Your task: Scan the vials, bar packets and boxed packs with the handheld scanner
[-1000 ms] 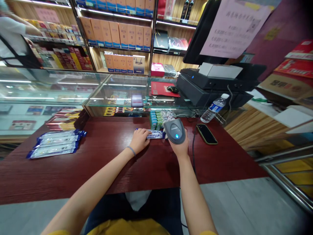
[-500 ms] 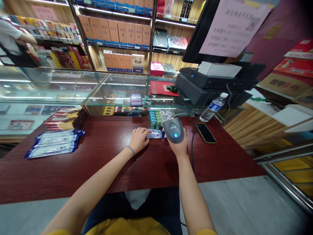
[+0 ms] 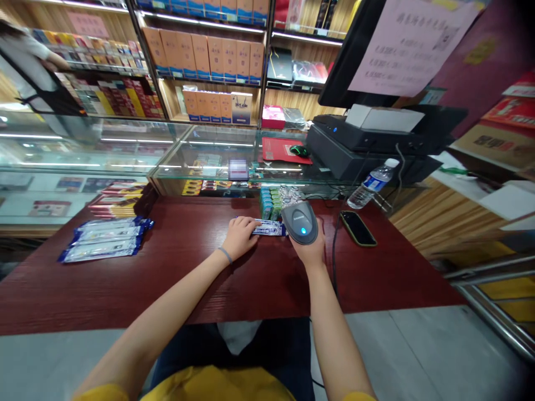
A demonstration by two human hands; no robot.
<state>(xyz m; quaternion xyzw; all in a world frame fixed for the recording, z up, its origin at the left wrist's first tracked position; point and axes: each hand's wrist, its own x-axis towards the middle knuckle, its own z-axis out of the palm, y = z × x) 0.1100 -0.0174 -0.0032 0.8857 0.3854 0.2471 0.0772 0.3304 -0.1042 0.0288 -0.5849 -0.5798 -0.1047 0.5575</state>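
Note:
In the head view, my right hand (image 3: 311, 249) grips a grey barcode scanner (image 3: 301, 224), whose blue light is lit. The scanner's head is just right of a slim blue-and-white packet (image 3: 271, 228) lying on the dark red table. My left hand (image 3: 241, 238) holds the packet's left end down, fingers bent over it. Part of the packet is hidden under those fingers. Right behind it stand several small green packs (image 3: 271, 204) and some clear-wrapped items (image 3: 291, 195). Farther left lies a row of similar blue-and-white packets (image 3: 106, 239).
A phone (image 3: 358, 228) and a tilted water bottle (image 3: 373, 184) are on the right. The scanner's cable (image 3: 335, 256) runs down the table beside my right arm. Red-and-gold packs (image 3: 118, 200) lie back left. A glass counter (image 3: 209, 146) borders the table's far side; a person (image 3: 37, 72) stands beyond it.
The view has shifted slightly, so everything sits a little farther right. Both hands keep their places at the packet and scanner. The person beyond the counter has shifted a little.

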